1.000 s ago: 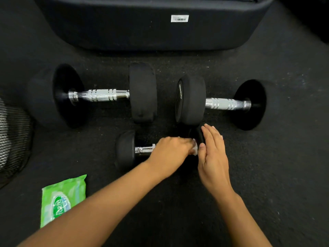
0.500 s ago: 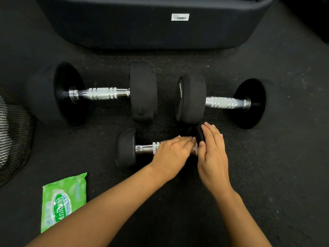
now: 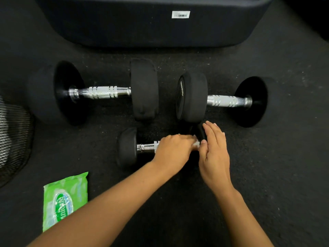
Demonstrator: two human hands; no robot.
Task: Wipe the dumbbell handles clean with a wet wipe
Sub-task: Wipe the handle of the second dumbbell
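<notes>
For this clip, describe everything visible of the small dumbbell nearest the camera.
The small dumbbell lies on its side on the dark floor, in front of two larger dumbbells. It has black, matte, rubbery-looking heads and a shiny chrome handle. The left hand grips the handle with a white wet wipe; only the handle's left stretch shows. The right hand rests against its right head, mostly hiding it.

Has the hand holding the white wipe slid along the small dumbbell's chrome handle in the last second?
Yes. The left hand moved right along the chrome handle, away from the small dumbbell's left black head, exposing more bare metal.
</notes>
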